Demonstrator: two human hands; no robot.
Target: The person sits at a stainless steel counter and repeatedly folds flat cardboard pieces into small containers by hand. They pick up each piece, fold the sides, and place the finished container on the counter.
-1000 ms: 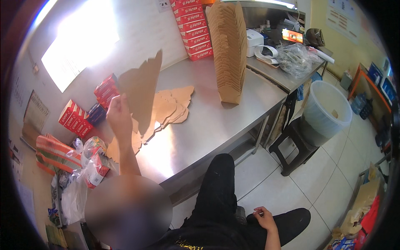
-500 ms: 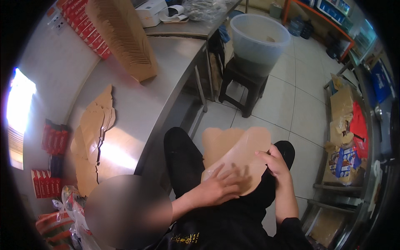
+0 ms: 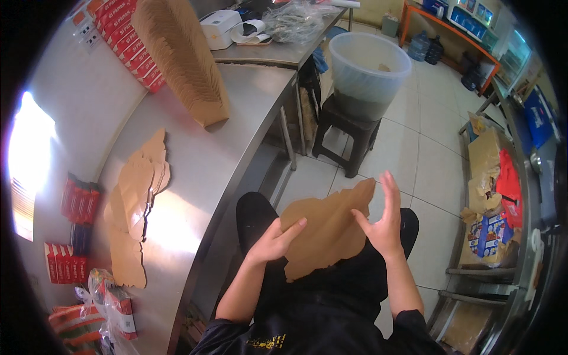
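Note:
A flat brown cardboard box blank (image 3: pixel 328 234) lies over my lap, above my black trousers. My left hand (image 3: pixel 273 239) holds its left edge, fingers pointing right across the sheet. My right hand (image 3: pixel 383 219) stands upright against the blank's right edge, fingers spread and raised. To my left, a pile of the same flat brown blanks (image 3: pixel 133 201) lies on the steel counter (image 3: pixel 225 148). A tall stack of nested, folded brown boxes (image 3: pixel 183 59) leans on the counter farther back.
Red cartons (image 3: pixel 127 35) line the wall, more red packs (image 3: pixel 74 204) lie at the counter's left. A clear plastic tub (image 3: pixel 367 71) sits on a dark stool (image 3: pixel 346 133). A white device (image 3: pixel 222 26) stands at the back. Cardboard and bags (image 3: pixel 491 195) crowd the right floor.
A second ago my left hand was reaching to the blanks on the counter. The view has turned down and right, and one blank now rests over my lap with both hands on its edges.

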